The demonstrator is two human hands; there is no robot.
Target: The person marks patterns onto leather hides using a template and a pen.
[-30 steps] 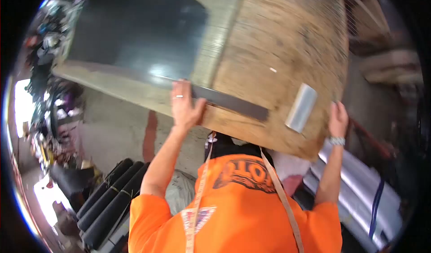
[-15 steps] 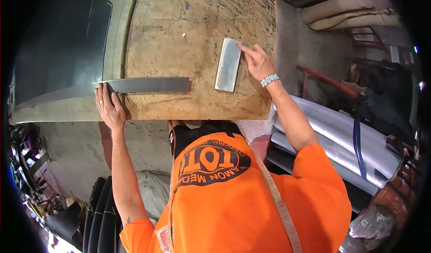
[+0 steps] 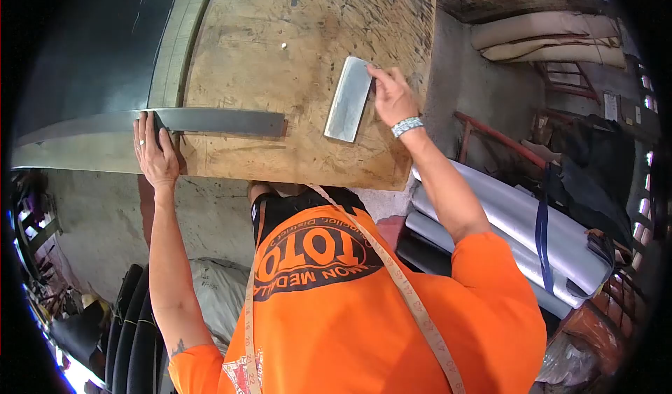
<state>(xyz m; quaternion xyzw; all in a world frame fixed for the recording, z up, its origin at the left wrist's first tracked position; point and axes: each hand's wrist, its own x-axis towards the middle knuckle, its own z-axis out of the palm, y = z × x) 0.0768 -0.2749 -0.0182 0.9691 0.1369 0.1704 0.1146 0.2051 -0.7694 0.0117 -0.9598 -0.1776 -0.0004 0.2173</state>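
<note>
Grey rectangular block (image 3: 348,100) was positioned immediately left of the nearer right hand (image 3: 395,101), long axis slanted bodyward; whether it was pinched could not be determined. Straightedge (image 3: 224,122) was contacted by the left hand (image 3: 157,157), fingers slightly spread.

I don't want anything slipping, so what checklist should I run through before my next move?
1. Left hand touching the dark strip: ok.
2. Right hand at the grey block: ok, fingers at its upper right corner.
3. Firm grip on the block: cannot tell.
4. Block apart from the strip: ok, bare wood between them.
5. Tabletop free of loose bits: not ok, a small white piece lies beyond the strip.
</note>
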